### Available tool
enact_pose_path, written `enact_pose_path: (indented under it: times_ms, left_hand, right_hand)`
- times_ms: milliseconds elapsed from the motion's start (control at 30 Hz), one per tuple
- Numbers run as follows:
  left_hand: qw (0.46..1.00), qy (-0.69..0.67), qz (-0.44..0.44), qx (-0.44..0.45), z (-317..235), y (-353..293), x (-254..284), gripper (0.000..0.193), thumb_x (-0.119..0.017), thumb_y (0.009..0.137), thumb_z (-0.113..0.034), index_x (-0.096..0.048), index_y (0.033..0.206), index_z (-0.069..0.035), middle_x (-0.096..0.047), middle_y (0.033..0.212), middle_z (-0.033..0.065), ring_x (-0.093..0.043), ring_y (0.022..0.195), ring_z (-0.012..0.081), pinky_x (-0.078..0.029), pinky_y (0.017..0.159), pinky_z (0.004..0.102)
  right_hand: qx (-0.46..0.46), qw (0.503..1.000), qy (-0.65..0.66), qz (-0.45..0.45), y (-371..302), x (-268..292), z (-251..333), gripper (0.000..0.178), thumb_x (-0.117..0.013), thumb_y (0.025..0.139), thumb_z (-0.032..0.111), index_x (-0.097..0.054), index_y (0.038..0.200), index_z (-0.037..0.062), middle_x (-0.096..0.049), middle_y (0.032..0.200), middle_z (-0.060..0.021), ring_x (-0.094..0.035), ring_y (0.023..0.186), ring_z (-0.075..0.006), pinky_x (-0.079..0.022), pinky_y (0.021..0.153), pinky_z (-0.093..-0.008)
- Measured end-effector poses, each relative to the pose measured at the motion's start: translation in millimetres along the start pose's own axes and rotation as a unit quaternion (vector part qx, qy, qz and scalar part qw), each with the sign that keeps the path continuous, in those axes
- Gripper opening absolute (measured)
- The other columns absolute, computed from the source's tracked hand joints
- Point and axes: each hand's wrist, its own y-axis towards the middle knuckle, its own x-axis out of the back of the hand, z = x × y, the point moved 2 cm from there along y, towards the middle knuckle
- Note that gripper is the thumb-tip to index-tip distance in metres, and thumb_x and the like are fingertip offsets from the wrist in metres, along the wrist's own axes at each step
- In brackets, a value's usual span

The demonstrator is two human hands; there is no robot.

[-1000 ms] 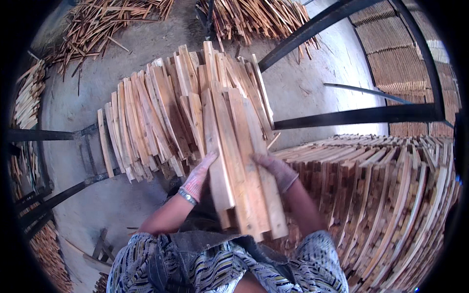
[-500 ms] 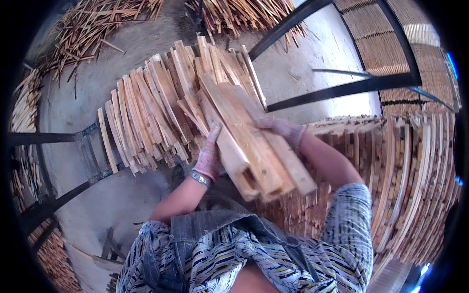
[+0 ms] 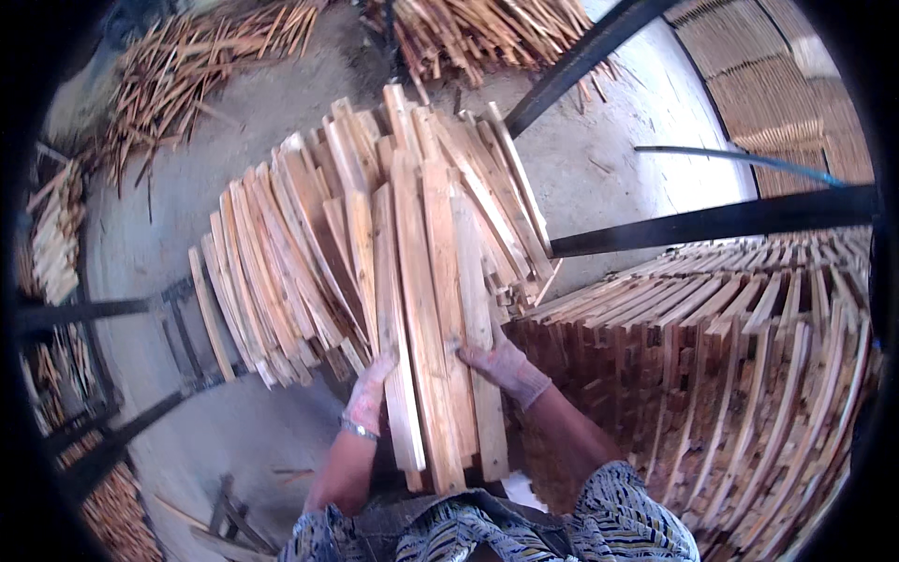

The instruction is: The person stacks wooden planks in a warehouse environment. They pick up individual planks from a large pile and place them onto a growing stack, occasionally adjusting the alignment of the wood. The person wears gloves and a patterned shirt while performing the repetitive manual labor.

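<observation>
A bundle of several pale wooden strips lies lengthwise between my two gloved hands, its near ends close to my waist. My left hand grips the bundle's left side. Pressing in from the right, my right hand has its thumb over the top strip; the fingers underneath are hidden. The far ends of the bundle overlap a larger heap of loose wooden strips, which fans out on a dark metal rack in front of me. Whether the bundle rests on that heap or is held above it, I cannot tell.
Tall stacked strips stand close on my right. A dark metal bar crosses above them, and another bar slants at the upper right. Scattered strips and a further pile lie on the floor beyond.
The bundle has swung from a slant to nearly straight ahead of me. Both hands have moved nearer my body with it, and the view has shifted.
</observation>
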Motion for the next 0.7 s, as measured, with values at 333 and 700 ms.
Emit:
enact_pose_path:
  times_ms: [333, 700]
  left_hand:
    - [0.990, 0.138, 0.011, 0.041, -81, -166, -113, 0.067, -0.054, 0.098, -0.042, -0.032, 0.152, -0.010, -0.053, 0.138, 0.0149, -0.051, 0.123, 0.0317, -0.043, 0.105, 0.0398]
    - [0.871, 0.293, 0.350, -0.181, -133, -333, -296, 0.066, -0.053, 0.097, -0.044, -0.039, 0.143, 0.002, -0.052, 0.135, 0.0175, -0.053, 0.121, 0.0287, -0.045, 0.104, 0.0411]
  right_hand:
    - [0.233, 0.955, 0.129, -0.132, -108, -37, 79, 0.126, -0.078, 0.075, 0.059, 0.002, 0.157, 0.0061, -0.029, 0.155, -0.0246, -0.035, 0.140, -0.0313, -0.028, 0.116, -0.0372]
    - [0.372, 0.838, 0.109, -0.385, -378, -8, 253, 0.118, -0.083, 0.079, 0.040, -0.001, 0.158, 0.0068, -0.043, 0.147, -0.0154, -0.041, 0.133, -0.0215, -0.032, 0.112, -0.0327]
